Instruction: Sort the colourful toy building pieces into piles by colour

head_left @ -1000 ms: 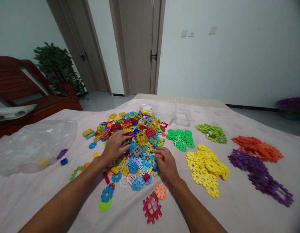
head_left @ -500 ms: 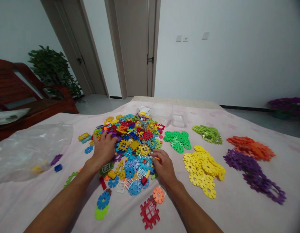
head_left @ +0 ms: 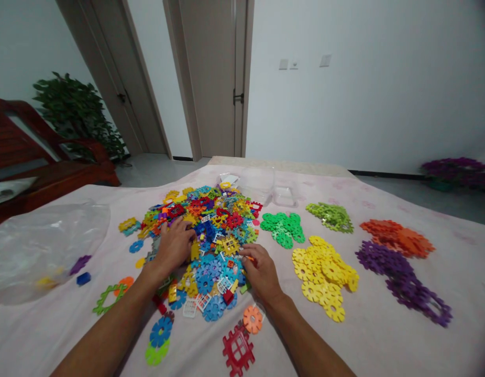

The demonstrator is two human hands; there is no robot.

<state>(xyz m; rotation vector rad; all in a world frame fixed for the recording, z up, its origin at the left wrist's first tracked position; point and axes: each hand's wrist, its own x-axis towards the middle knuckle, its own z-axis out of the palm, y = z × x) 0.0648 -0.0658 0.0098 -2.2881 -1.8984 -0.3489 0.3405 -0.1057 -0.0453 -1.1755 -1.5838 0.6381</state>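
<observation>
A heap of mixed plastic building pieces [head_left: 211, 220] lies on the cloth between my hands, with notched discs, lattice window pieces and small bricks in many colours. My left hand [head_left: 175, 243] reaches into the heap's left side, fingers bent and apart; the tips are partly hidden among the pieces. Beside them stands a gold-yellow piece [head_left: 194, 250]. At the right edge of the heap is my right hand [head_left: 262, 272], thumb and fingers closed around a small orange piece [head_left: 249, 258]. Closer to me lie a red window piece [head_left: 238, 350] and an orange disc [head_left: 252, 319].
Sorted piles lie to the right: green [head_left: 282, 228], lime [head_left: 331, 217], yellow [head_left: 324, 275], orange [head_left: 397, 236] and purple discs [head_left: 399, 280]. A clear plastic bag [head_left: 50, 246] is at the left. Clear plastic containers [head_left: 285, 196] stand behind the heap.
My left hand has shifted within the heap, its fingers more bent, and pieces around it have moved. My right hand keeps its place. The whole view has turned slightly.
</observation>
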